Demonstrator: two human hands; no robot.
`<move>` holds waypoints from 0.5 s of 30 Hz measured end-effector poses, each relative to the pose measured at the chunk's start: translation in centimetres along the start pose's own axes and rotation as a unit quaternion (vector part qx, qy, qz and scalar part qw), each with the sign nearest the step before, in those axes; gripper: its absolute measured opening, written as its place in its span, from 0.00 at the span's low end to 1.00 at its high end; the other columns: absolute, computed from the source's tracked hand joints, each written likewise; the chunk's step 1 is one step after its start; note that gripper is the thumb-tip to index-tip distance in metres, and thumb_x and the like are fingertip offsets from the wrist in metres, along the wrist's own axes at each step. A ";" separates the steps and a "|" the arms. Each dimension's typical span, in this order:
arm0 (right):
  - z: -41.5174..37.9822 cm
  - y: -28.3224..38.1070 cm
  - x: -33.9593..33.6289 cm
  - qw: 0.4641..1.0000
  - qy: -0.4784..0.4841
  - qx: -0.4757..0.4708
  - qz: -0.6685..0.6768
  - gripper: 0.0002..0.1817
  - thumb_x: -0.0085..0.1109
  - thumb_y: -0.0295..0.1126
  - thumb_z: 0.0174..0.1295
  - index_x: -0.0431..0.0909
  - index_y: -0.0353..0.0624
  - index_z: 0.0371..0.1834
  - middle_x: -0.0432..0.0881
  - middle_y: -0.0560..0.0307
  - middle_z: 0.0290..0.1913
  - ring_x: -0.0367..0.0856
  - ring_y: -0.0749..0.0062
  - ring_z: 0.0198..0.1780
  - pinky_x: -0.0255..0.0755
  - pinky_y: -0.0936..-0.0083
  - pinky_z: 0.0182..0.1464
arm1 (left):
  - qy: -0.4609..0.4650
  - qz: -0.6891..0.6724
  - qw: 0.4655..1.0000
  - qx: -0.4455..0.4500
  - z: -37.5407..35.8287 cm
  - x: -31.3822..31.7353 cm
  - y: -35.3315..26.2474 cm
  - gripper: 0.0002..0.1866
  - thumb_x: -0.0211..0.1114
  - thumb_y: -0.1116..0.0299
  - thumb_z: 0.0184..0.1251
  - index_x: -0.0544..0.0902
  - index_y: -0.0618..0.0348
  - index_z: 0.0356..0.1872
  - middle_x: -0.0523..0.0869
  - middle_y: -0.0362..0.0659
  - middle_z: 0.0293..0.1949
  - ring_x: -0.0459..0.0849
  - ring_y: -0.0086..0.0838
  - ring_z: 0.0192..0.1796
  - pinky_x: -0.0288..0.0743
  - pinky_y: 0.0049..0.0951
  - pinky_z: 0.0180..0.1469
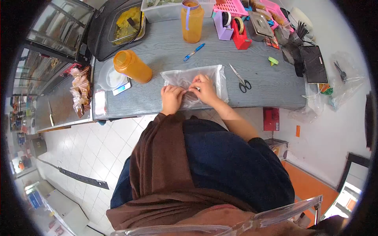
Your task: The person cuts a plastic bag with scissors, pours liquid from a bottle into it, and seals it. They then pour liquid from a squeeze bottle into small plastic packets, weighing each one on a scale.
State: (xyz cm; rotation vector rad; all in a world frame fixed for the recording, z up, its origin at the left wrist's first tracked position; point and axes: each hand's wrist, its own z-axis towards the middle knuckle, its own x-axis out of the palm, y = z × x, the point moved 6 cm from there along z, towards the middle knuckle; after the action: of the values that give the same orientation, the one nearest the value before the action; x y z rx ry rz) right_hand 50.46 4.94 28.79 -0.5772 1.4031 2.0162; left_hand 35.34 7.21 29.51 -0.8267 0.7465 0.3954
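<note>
A stack of clear plastic bags [214, 74] lies on the grey wood-grain table at its front edge. Over its left part my left hand [172, 97] is closed, thumb and forefinger pinching the thin plastic. My right hand [203, 89] pinches the same plastic from the right, its fingertips almost meeting the left ones. Crumpled film shows between the two hands. To the right of the stack lie scissors [242, 82] with black handles, blades pointing away from me. A blue pen [194, 52] rests beyond the bags.
Two orange bottles [134, 67] stand left and at the back. A scale [121, 89] bears a round clear tub. Purple and red tape dispensers [241, 35] sit at the back right, near a metal container [260, 25]. A tray of yellow food [128, 25] is at the back left.
</note>
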 end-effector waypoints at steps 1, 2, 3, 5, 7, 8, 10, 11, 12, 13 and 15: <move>0.1 0.2 0.1 1.000 -0.004 0.002 -0.005 0.04 0.70 0.32 0.48 0.85 0.49 0.27 0.74 0.61 0.38 0.71 0.64 0.45 0.64 0.68 0.49 | 0.001 -0.015 1.000 0.000 0.0 0.2 0.2 0.02 0.69 0.71 0.51 0.84 0.53 0.27 0.85 0.37 0.30 0.79 0.35 0.41 0.66 0.41 0.53; 0.1 0.4 0.1 1.000 -0.008 0.004 -0.010 0.04 0.70 0.32 0.48 0.85 0.49 0.27 0.74 0.61 0.38 0.71 0.64 0.45 0.64 0.68 0.49 | 0.007 -0.034 0.999 -0.006 0.1 0.5 0.5 0.02 0.68 0.72 0.52 0.83 0.54 0.27 0.85 0.39 0.30 0.79 0.37 0.41 0.67 0.40 0.51; 0.0 0.2 0.1 1.000 -0.017 0.002 0.002 0.05 0.69 0.32 0.48 0.84 0.48 0.28 0.75 0.60 0.39 0.71 0.64 0.45 0.65 0.67 0.49 | 0.013 -0.052 0.998 -0.013 0.1 0.8 0.9 0.02 0.67 0.73 0.52 0.83 0.56 0.28 0.84 0.41 0.31 0.79 0.39 0.41 0.68 0.40 0.49; 0.1 -0.4 0.2 0.999 -0.037 -0.002 0.027 0.06 0.69 0.31 0.49 0.83 0.47 0.30 0.75 0.59 0.39 0.72 0.63 0.46 0.65 0.66 0.49 | 0.016 -0.080 0.997 -0.015 0.0 1.3 1.2 0.02 0.66 0.74 0.54 0.82 0.59 0.29 0.84 0.45 0.32 0.79 0.41 0.41 0.69 0.38 0.45; -0.1 -2.7 -1.4 0.979 -0.087 0.086 0.160 0.06 0.66 0.31 0.51 0.83 0.46 0.33 0.76 0.58 0.43 0.71 0.58 0.49 0.64 0.61 0.51 | 0.009 -0.098 0.995 -0.007 -0.1 1.5 1.2 0.02 0.65 0.75 0.55 0.80 0.61 0.30 0.83 0.48 0.33 0.79 0.44 0.40 0.70 0.38 0.43; -0.4 -4.1 -2.6 0.960 -0.110 0.128 0.225 0.07 0.64 0.31 0.52 0.83 0.45 0.34 0.76 0.58 0.45 0.71 0.56 0.51 0.64 0.59 0.52 | 0.004 -0.109 0.994 -0.017 0.0 1.5 1.2 0.03 0.65 0.75 0.56 0.80 0.61 0.30 0.83 0.49 0.33 0.79 0.45 0.40 0.70 0.38 0.44; -2.6 -6.1 -8.6 0.968 -0.209 0.103 -0.096 0.12 0.62 0.29 0.54 0.80 0.40 0.41 0.76 0.51 0.48 0.72 0.52 0.51 0.65 0.61 0.53 | -0.002 -0.130 0.991 -0.038 -0.3 1.3 1.4 0.03 0.64 0.75 0.57 0.80 0.62 0.31 0.82 0.49 0.33 0.78 0.47 0.40 0.70 0.40 0.44; -4.1 -7.2 -10.3 0.945 -0.203 0.152 -0.208 0.13 0.60 0.27 0.55 0.79 0.40 0.44 0.75 0.48 0.48 0.72 0.51 0.50 0.65 0.60 0.54 | -0.007 -0.137 0.990 -0.041 -0.5 1.1 1.5 0.03 0.64 0.75 0.57 0.80 0.62 0.31 0.82 0.49 0.33 0.78 0.46 0.39 0.70 0.39 0.44; -5.5 -8.0 -12.0 0.907 -0.195 0.195 -0.319 0.14 0.59 0.26 0.55 0.78 0.39 0.46 0.75 0.45 0.48 0.72 0.49 0.50 0.65 0.60 0.54 | -0.016 -0.144 0.988 -0.043 -0.4 1.1 1.5 0.03 0.64 0.75 0.57 0.80 0.63 0.30 0.82 0.49 0.32 0.78 0.46 0.39 0.70 0.39 0.43; -6.7 -9.4 -12.8 0.915 -0.177 0.195 -0.307 0.15 0.58 0.26 0.56 0.77 0.38 0.48 0.74 0.44 0.48 0.73 0.49 0.50 0.65 0.60 0.54 | -0.027 -0.152 0.987 -0.045 -0.3 1.1 1.4 0.03 0.64 0.75 0.58 0.79 0.63 0.30 0.82 0.49 0.32 0.78 0.46 0.39 0.71 0.38 0.43; -8.9 -11.4 -12.8 0.930 -0.135 0.198 -0.280 0.17 0.56 0.24 0.56 0.76 0.37 0.50 0.74 0.42 0.49 0.73 0.49 0.49 0.65 0.60 0.55 | -0.043 -0.181 0.981 -0.061 -0.1 1.2 1.6 0.03 0.64 0.75 0.58 0.79 0.63 0.30 0.81 0.49 0.32 0.78 0.46 0.38 0.71 0.38 0.42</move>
State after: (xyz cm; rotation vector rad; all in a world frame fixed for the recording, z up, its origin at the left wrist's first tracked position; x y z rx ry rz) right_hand 67.66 -3.49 26.42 -0.4349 1.2486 1.2618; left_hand 35.18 8.13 27.75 -1.0324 0.4816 0.1494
